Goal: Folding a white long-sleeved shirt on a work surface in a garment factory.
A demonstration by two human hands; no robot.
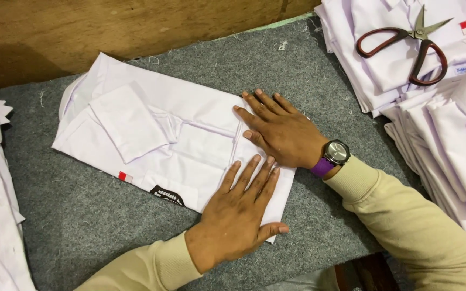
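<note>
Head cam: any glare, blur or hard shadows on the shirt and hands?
Head view: light is soft and even, no glare on the white shirt, so its folds read clearly. Left hand and right hand are sharp, with no motion blur. Shadow falls on the wooden board at upper left. Scissors stay in focus.

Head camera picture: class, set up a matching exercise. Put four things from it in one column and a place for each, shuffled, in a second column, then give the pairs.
1. scissors
2. wristwatch
3. left hand
4. folded white shirt

A. on the grey felt mat
B. on the stack of shirts
C. flat on the near edge of the folded white shirt
D. on the right hand's wrist

Pairs: 1-B, 2-D, 3-C, 4-A
</note>
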